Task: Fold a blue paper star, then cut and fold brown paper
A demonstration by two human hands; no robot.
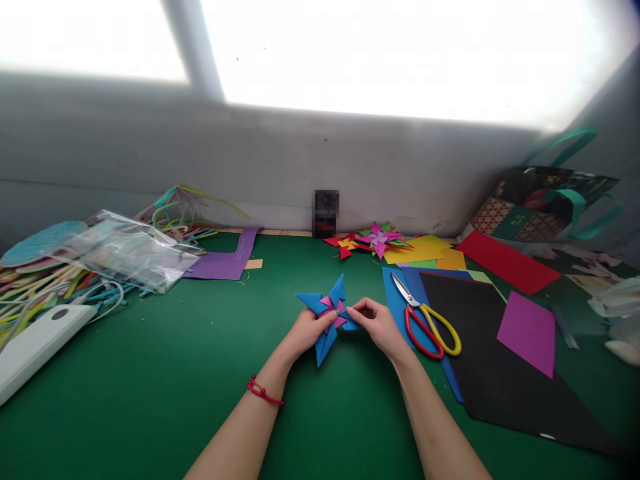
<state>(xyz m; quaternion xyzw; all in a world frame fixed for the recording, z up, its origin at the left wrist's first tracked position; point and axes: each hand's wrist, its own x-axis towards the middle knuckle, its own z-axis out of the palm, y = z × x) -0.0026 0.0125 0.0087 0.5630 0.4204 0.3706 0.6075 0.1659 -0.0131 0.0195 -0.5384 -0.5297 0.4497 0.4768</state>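
A blue folded-paper star [326, 345] with a pink centre is held just above the green table, its points spread outward. My left hand [311, 329] grips it from the lower left, thumb pressed on the pink centre. On the right side, my right hand [374, 320] pinches one blue point between thumb and fingers, hiding part of it. Beside my right hand lie scissors [425, 320] with one red and one yellow handle, resting on blue and black sheets.
A black sheet [480, 347], a purple sheet [530, 333] and a red sheet [507, 261] lie at right. Finished paper stars [377, 240] sit at the back. A white device [45, 343], plastic bag [135, 253] and coloured strips crowd the left. A gift bag [520, 213] stands back right.
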